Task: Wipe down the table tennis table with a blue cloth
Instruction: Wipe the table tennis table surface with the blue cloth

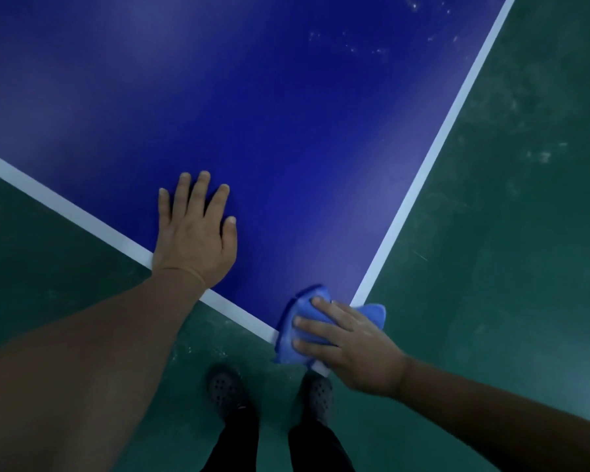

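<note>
Left forearm enters nearest the lens; left hand (196, 233) lies flat on the table tennis table (286, 131), fingers straight and slightly spread, bracing near the end line. Right hand (348, 345) presses the blue cloth (295, 335) onto the near corner, fingers extended over it. White specks (365, 49) remain farther along. Recommendation: keep the cloth flat, overlap strokes outward from the corner, maintain even pressure.

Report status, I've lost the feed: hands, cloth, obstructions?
Left hand flat on table. Right hand fingers pressing blue cloth at table's near corner. White specks far side.
</note>
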{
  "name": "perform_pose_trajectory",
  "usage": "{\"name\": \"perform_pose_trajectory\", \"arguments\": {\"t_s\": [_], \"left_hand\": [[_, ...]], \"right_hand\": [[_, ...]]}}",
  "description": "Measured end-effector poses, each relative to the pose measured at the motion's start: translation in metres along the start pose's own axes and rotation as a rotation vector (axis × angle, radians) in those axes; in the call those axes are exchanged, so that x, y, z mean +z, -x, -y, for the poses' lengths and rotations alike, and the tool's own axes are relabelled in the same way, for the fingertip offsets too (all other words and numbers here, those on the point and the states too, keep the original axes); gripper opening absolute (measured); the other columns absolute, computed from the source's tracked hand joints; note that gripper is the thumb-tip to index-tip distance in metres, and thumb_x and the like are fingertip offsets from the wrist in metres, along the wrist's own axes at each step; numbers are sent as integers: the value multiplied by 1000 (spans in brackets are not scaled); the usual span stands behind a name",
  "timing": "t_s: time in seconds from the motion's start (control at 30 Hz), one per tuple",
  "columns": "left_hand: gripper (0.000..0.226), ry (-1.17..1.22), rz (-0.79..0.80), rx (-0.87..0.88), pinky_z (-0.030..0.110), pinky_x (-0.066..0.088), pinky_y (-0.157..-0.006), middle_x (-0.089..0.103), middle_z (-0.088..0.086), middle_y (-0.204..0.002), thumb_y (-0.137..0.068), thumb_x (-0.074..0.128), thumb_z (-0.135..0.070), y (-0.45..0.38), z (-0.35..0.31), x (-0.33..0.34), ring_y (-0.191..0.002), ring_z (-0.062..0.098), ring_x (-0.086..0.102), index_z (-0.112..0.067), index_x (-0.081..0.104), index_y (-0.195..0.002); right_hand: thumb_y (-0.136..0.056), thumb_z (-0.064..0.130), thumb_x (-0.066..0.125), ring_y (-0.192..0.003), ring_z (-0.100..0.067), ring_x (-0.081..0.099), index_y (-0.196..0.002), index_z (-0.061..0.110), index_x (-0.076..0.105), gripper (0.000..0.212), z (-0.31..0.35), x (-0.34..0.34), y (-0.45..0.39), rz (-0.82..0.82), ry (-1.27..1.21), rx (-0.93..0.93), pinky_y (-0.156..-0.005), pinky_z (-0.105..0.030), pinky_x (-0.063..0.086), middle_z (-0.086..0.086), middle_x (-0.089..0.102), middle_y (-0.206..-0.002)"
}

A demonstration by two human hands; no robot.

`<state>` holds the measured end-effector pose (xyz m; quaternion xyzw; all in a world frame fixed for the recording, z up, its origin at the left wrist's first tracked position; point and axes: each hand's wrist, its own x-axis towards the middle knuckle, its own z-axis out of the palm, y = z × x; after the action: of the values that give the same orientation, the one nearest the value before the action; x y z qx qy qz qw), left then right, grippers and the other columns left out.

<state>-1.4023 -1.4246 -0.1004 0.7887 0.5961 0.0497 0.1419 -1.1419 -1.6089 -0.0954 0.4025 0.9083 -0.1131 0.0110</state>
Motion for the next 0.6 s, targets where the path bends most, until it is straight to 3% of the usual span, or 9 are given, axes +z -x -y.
{"name": "perform_pose_trajectory", "arguments": {"t_s": [0.1, 0.17, 0.23, 0.3, 0.37, 0.4, 0.5, 0.53, 0.6], "left_hand": [[62, -4, -6, -5, 55, 2, -122, 22, 11, -163, -98, 22, -42, 1, -1, -1, -152, 31, 9, -16, 33, -152], [62, -20, -9, -4, 55, 2, -122, 23, 12, -162, -98, 21, -43, 1, -2, -1, -152, 32, 9, -16, 33, -153], [62, -43, -14, -8, 56, 5, -122, 24, 12, -162, -98, 21, -43, 1, -3, -1, -151, 33, 11, -15, 34, -152], [63, -59, -20, -16, 56, 7, -122, 26, 13, -161, -97, 21, -43, 1, -4, -1, -151, 33, 13, -15, 35, -151], [64, -78, -22, -29, 56, 9, -122, 27, 12, -161, -97, 21, -43, 1, -6, 0, -151, 33, 15, -15, 36, -151], [64, -91, -17, -37, 56, 10, -122, 27, 11, -161, -96, 20, -44, 1, -6, 1, -151, 32, 15, -15, 36, -151], [66, -133, 2, -64, 57, 14, -121, 28, 10, -161, -95, 18, -46, 0, -8, 1, -151, 32, 16, -16, 37, -152], [67, -153, 8, -70, 58, 16, -120, 29, 10, -161, -96, 19, -47, 0, -9, 1, -150, 32, 18, -15, 38, -151], [67, -188, -2, -114, 59, 17, -119, 31, 11, -160, -96, 20, -47, 3, -15, 2, -149, 34, 21, -12, 42, -150]], "right_hand": [[-89, 21, 53, -145, -33, 30, -137, 29, 57, 48, -34, -13, -2, 38, 41, -178, -113, -53, 35, 3, 47, -151], [-87, 19, 53, -139, -41, 34, -136, 23, 53, 50, -71, -19, -25, 12, 115, -91, -110, -58, 35, -6, 51, -147], [-90, 18, 43, -135, -51, 37, -136, 16, 51, 48, -116, -30, -47, -98, 119, 271, -105, -67, 39, -15, 51, -145], [-95, 21, 36, -138, -54, 32, -137, 11, 54, 47, -149, -46, -68, -210, 49, 709, -105, -67, 36, -16, 48, -148], [-96, 21, 35, -142, -49, 26, -138, 10, 54, 47, -145, -50, -95, -286, 37, 921, -111, -63, 31, -14, 46, -150], [-94, 18, 39, -141, -47, 27, -137, 9, 55, 47, -133, -47, -110, -312, 73, 853, -111, -61, 32, -15, 48, -148], [-95, 16, 49, -145, -41, 27, -142, 16, 52, 47, -104, -34, -133, -221, 17, 327, -118, -54, 23, -10, 46, -152], [-98, 17, 50, -147, -40, 26, -145, 18, 50, 47, -112, -35, -132, -170, -5, 194, -118, -49, 17, -7, 43, -155], [-98, 18, 46, -144, -41, 31, -144, 18, 51, 47, -168, -43, -123, -114, 47, 83, -117, -48, 20, -7, 44, -154]]}}
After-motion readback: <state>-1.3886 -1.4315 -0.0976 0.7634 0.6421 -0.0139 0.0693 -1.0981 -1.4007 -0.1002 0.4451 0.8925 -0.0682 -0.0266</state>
